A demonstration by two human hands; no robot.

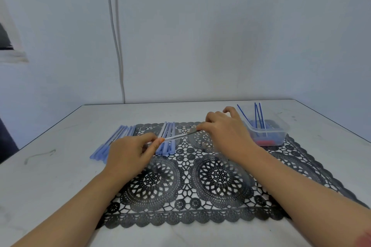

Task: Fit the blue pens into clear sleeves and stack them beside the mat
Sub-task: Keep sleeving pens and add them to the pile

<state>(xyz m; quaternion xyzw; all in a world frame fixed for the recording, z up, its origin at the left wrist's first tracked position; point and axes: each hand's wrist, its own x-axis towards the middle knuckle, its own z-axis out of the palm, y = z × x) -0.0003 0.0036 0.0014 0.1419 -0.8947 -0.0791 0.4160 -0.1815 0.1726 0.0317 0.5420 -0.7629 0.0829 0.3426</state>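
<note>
I see a pale bluish wall; white cable running down it; window edge at left; white table

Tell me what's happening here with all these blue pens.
A person works with both bare hands over a black lace mat. The left hand and right hand each pinch one end of a clear sleeve, held above the mat. One pile of blue pens lies on the table by the mat's left edge, a second bunch lies on the mat, and a clear tub at the right holds thin blue rods standing up.
</note>
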